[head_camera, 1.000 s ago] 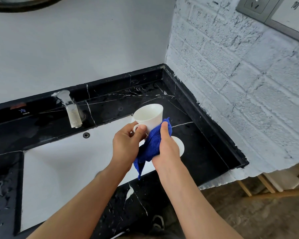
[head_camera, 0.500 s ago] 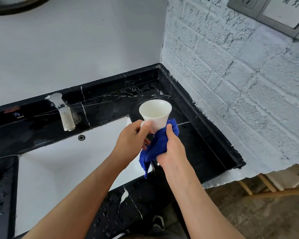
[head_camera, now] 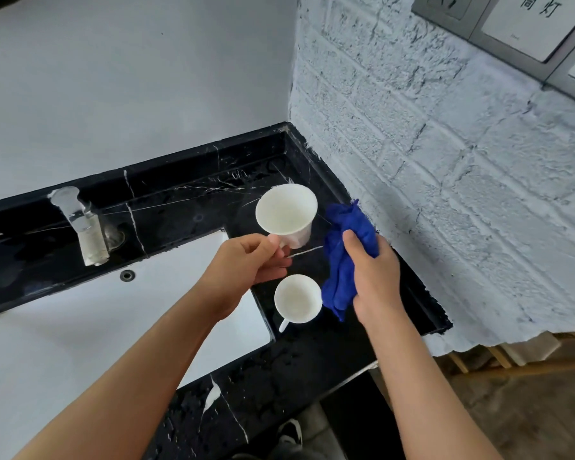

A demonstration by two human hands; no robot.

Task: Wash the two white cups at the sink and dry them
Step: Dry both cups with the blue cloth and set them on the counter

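My left hand [head_camera: 246, 260] grips one white cup [head_camera: 287, 214] by its handle. My right hand [head_camera: 374, 277] clutches the blue cloth [head_camera: 342, 260]; the second cup [head_camera: 297, 298] stands on the counter [head_camera: 279, 370].

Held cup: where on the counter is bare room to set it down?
Bare black counter lies behind the sink, between the faucet and the back corner. The strip right of the sink is crowded: the second cup stands there, with the right hand and cloth beside it. The left hand holds the cup.
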